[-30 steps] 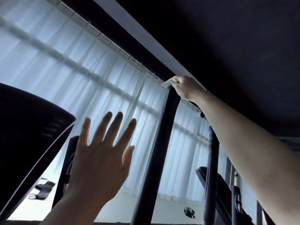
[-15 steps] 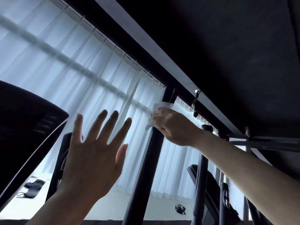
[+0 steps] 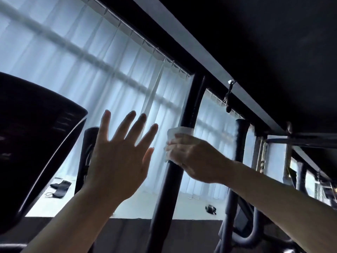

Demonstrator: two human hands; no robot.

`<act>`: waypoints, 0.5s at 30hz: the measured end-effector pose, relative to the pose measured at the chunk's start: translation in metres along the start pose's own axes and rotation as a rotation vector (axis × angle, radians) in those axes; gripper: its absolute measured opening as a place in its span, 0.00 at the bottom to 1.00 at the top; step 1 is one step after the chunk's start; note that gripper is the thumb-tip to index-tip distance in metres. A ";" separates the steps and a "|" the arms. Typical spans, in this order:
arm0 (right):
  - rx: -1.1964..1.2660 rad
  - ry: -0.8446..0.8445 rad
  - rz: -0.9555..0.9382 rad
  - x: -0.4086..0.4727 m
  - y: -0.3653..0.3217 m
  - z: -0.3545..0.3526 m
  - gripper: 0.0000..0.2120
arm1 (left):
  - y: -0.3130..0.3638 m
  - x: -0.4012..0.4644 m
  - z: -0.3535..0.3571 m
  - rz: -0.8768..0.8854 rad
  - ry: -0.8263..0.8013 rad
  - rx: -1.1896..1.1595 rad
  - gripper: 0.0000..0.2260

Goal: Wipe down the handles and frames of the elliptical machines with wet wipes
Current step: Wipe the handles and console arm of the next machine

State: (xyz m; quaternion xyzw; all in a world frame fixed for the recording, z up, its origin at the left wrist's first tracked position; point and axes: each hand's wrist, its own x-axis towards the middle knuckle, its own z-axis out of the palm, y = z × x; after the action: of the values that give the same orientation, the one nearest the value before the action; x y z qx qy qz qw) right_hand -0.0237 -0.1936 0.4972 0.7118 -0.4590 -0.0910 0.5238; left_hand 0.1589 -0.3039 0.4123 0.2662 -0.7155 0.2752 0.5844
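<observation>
Big white curtains (image 3: 82, 57) backlit across the window, dark console (image 3: 32, 143) at left, black handle bar (image 3: 184, 136) of the elliptical running up the middle, more machines (image 3: 240, 179) at right. Right hand (image 3: 193, 157) wraps the wet wipe (image 3: 179, 133) around the handle bar, fingers curled round it, about mid-height on the bar. Left hand (image 3: 116, 157) empty, fingers spread wide, hovering just left of the bar, not touching it. Step looks like: wiping the handle on a downward stroke. Next move likely calls for keeping the wipe snug round the bar and sliding on down the lower section, then the frame. Versus a second ago: right hand and wipe were at the bar's top, now well lower; left hand about the same pose
</observation>
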 end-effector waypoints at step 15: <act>-0.096 -0.091 -0.297 -0.008 -0.027 0.010 0.16 | -0.005 -0.058 0.000 0.063 0.009 0.063 0.22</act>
State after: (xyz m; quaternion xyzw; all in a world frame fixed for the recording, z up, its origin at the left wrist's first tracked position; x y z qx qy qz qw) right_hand -0.0193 -0.1929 0.4679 0.7409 -0.3672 -0.2214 0.5168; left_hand 0.1727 -0.3036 0.3558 0.2604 -0.7120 0.3171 0.5698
